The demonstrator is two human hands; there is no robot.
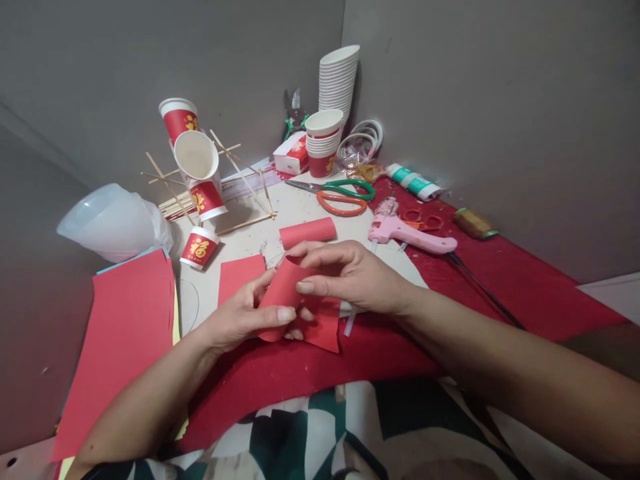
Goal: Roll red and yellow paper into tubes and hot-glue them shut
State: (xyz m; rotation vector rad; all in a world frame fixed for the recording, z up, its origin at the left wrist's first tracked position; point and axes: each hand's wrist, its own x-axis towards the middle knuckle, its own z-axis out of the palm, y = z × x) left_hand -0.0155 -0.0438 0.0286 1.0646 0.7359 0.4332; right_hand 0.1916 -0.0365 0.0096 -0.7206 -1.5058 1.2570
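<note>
A tube of rolled red paper [283,293] stands tilted between my two hands. My left hand [249,310] wraps around its lower part, thumb across the front. At the tube's upper end, my right hand [345,270] pinches the rim between thumb and fingers. Another red paper tube [308,232] lies on the white board just beyond my hands. A flat red paper piece [241,273] is to the left of the held tube, and a further red piece [325,327] lies below my right hand, partly hidden by it.
Red paper sheets [130,320] lie at left, near joined paper cups [197,157] with sticks. Scissors [345,193], stacked cups [323,143], pliers [295,113] and a coiled cable [367,140] are at the back. A pink glue gun [410,233] with its cord lies at right.
</note>
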